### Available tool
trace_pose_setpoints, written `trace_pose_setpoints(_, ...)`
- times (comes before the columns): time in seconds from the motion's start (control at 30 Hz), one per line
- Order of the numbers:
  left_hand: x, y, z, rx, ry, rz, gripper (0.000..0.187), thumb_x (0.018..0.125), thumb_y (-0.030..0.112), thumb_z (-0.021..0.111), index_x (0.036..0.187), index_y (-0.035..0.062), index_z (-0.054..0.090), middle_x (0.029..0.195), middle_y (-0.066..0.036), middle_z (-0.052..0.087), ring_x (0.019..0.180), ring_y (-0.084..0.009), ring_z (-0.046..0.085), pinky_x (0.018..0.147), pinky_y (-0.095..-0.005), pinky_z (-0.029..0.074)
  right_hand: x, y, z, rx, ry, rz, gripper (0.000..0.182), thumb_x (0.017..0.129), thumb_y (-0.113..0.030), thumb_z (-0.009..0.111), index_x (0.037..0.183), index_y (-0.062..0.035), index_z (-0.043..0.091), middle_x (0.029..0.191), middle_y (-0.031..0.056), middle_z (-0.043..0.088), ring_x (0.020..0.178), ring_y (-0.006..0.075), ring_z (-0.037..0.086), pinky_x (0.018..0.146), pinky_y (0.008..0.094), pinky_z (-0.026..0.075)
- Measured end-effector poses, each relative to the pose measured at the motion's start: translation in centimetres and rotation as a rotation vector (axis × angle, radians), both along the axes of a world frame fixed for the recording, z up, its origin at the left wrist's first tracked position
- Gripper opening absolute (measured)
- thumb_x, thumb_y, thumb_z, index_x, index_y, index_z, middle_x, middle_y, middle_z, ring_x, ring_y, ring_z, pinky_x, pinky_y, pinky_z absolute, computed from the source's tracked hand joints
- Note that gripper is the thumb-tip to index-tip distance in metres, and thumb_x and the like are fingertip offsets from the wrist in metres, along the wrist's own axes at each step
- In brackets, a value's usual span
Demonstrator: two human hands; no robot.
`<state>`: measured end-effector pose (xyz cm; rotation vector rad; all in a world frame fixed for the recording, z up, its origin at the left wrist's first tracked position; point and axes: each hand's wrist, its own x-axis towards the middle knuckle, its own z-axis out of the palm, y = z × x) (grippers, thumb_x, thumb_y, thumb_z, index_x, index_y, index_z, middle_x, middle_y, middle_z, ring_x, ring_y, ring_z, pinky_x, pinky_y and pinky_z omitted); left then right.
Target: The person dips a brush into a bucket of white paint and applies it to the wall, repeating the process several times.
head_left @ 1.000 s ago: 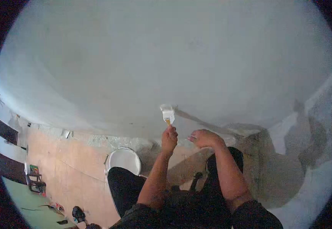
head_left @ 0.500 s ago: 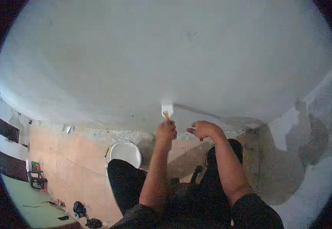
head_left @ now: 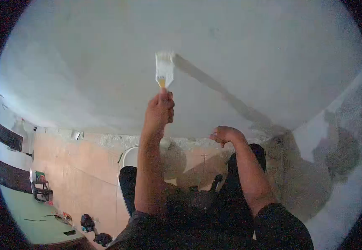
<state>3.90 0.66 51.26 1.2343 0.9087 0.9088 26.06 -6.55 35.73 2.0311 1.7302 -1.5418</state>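
Observation:
My left hand [head_left: 159,109] is closed around the yellow handle of a wide paintbrush [head_left: 164,68]. The bristles point up and touch, or nearly touch, the pale wall [head_left: 247,50]. A dark shadow of the arm and brush slants across the wall from the bristles down to the right. Lower and to the right, my right hand [head_left: 227,135] hangs near the foot of the wall with loosely bent fingers and nothing visible in it. Behind my left forearm, a round white container [head_left: 129,160] on the floor is mostly hidden.
Rough, speckled debris [head_left: 110,139] runs along the wall's base above the tan tiled floor [head_left: 77,166]. A dark chair [head_left: 42,189] stands at the left, with black bags [head_left: 87,222] lower down. At the right, another wall [head_left: 352,200] meets this one at a corner.
My left hand has moved the paintbrush up the wall and a little left. My left forearm now covers much of the white container. My right hand has hardly moved.

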Motion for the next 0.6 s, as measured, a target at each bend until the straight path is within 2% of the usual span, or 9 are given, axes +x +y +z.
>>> trace_pose_setpoints(0.1, 1.0, 0.4, -3.5, -0.124, 0.034, -0.003, 0.039, 0.095, 0.047, 0.041, 0.085, 0.0107, 0.051, 0.061, 0.006, 0.039, 0.046, -0.0054, 0.034, 0.041, -0.0222, 0.027, -0.4, 0.0, 0.6, 0.053, -0.121, 0.029, 0.061, 0.09, -0.048, 0.046, 0.122, 0.0037, 0.049, 0.086, 0.0163, 0.067, 0.062, 0.0239, 0.066, 0.083, 0.0393, 0.047)
trace_pose_setpoints(0.17, 0.7, 0.5, -6.6, -0.155, -0.002, -0.08, 0.04, 0.095, 0.048, 0.04, 0.085, 0.0112, 0.052, 0.061, 0.005, 0.04, 0.046, -0.0059, 0.035, 0.04, -0.0228, 0.028, -0.5, 0.2, -0.9, 0.107, -0.127, 0.036, 0.063, 0.09, -0.049, 0.046, 0.122, 0.0038, 0.049, 0.087, 0.017, 0.067, 0.064, 0.0249, 0.067, 0.085, 0.0394, 0.046)
trace_pose_setpoints(0.23, 1.3, 0.2, -9.6, -0.191, 0.128, -0.047, 0.041, 0.094, 0.049, 0.04, 0.087, 0.0114, 0.052, 0.061, 0.005, 0.041, 0.045, -0.0056, 0.036, 0.04, -0.0234, 0.029, -0.5, 0.5, -1.4, 0.162, -0.136, 0.045, 0.064, 0.089, -0.051, 0.045, 0.123, 0.0039, 0.049, 0.087, 0.0178, 0.067, 0.065, 0.0259, 0.067, 0.086, 0.0396, 0.046)
trace_pose_setpoints(0.3, 1.5, -0.1, -13.3, -0.23, 0.096, -0.057, 0.041, 0.094, 0.049, 0.041, 0.087, 0.0112, 0.053, 0.06, 0.005, 0.041, 0.045, -0.0054, 0.037, 0.039, -0.0235, 0.029, -0.2, 0.7, -1.2, 0.184, -0.093, 0.014, 0.059, 0.089, -0.05, 0.047, 0.103, 0.007, 0.058, 0.074, 0.017, 0.067, 0.063, 0.0257, 0.067, 0.071, 0.0424, 0.051)
trace_pose_setpoints(0.37, 1.8, -0.6, -17.1, -0.276, 0.07, -0.07, 0.041, 0.094, 0.049, 0.041, 0.087, 0.011, 0.053, 0.06, 0.005, 0.041, 0.045, -0.0051, 0.037, 0.039, -0.0236, 0.029, -0.4, 1.0, 0.1, 0.139, -0.076, 0.015, 0.061, 0.088, -0.051, 0.048, 0.1, 0.0073, 0.06, 0.072, 0.0166, 0.066, 0.065, 0.0271, 0.066, 0.072, 0.0423, 0.051)
trace_pose_setpoints(0.43, 2.1, -1.1, -20.9, -0.347, 0.182, -0.04, 0.039, 0.095, 0.046, 0.04, 0.088, 0.0105, 0.054, 0.06, 0.005, 0.042, 0.044, -0.0048, 0.037, 0.038, -0.0236, 0.029, -0.4, 1.5, 0.8, 0.0, -0.103, 0.024, 0.067, 0.089, -0.05, 0.048, 0.129, 0.0033, 0.043, 0.091, 0.0179, 0.067, 0.068, 0.0233, 0.068, 0.084, 0.0408, 0.046)
trace_pose_setpoints(0.5, 2.1, -1.0, -24.4, -0.346, 0.173, -0.107, 0.037, 0.095, 0.043, 0.041, 0.09, 0.0092, 0.055, 0.061, 0.004, 0.044, 0.043, -0.006, 0.038, 0.037, -0.024, 0.03, -0.2, 1.8, 1.0, -0.033, -0.081, -0.013, 0.068, 0.088, -0.051, 0.048, 0.131, 0.0022, 0.042, 0.097, 0.0181, 0.066, 0.074, 0.0223, 0.068, 0.084, 0.0403, 0.047)
trace_pose_setpoints(0.57, 2.4, -0.8, -27.3, -0.45, 0.189, -0.208, 0.033, 0.095, 0.04, 0.044, 0.093, 0.0085, 0.055, 0.061, 0.003, 0.047, 0.042, -0.0074, 0.039, 0.037, -0.0244, 0.03, 0.2, 2.3, 0.2, -0.045, -0.071, 0.071, 0.071, 0.087, -0.054, 0.049, 0.132, 0.0, 0.041, 0.109, 0.0187, 0.062, 0.088, 0.0245, 0.066, 0.086, 0.0404, 0.047)
trace_pose_setpoints(0.6, 2.5, -0.9, -28.7, -0.459, 0.187, -0.213, 0.033, 0.095, 0.04, 0.044, 0.093, 0.0085, 0.055, 0.061, 0.003, 0.047, 0.042, -0.0074, 0.039, 0.037, -0.0244, 0.03, 0.2, 2.3, 0.2, -0.055, -0.072, 0.068, 0.071, 0.087, -0.054, 0.049, 0.132, 0.0, 0.041, 0.109, 0.0187, 0.062, 0.088, 0.0245, 0.066, 0.086, 0.0404, 0.047)
